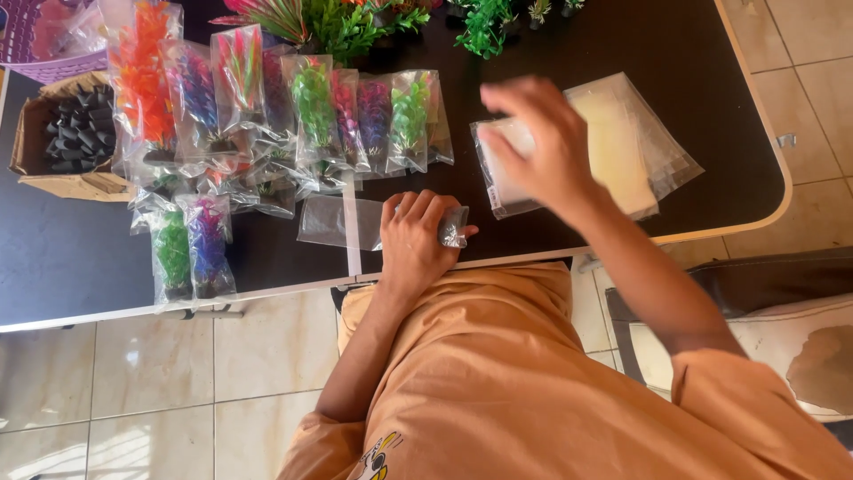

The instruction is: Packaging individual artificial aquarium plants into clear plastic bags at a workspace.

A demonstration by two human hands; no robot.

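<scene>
Clear plastic everywhere on this dark worktop point(622, 53), and both hands are over it. The left hand point(416, 236) rests near the front edge, fingers curled down onto an empty flat bag point(342, 222), with a crinkled bit of plastic point(453, 227) pinched at its fingertips. The right hand point(542, 142) hovers blurred above a stack of empty bags point(622, 142) off to the right, fingers bent downward and loosely spread; whether it actually touches the top bag, I cannot tell. Left of the hands, rows of packed bags lie side by side and overlapping: an orange plant bag point(142, 80) at the far left, a green plant bag point(315, 107) in the middle, another green one point(410, 120) just beside the purple and pink ones. Nearer the front edge sit two more, a green bag point(171, 253) and a purple bag point(209, 244), touching each other. A cardboard box point(35, 169) of small black bases point(80, 129) stands at the left end. Loose plastic plants point(355, 22) crowd the far edge, and a purple basket point(53, 53) peeks in at the top left corner. Pale floor tiles point(151, 382) show below.
</scene>
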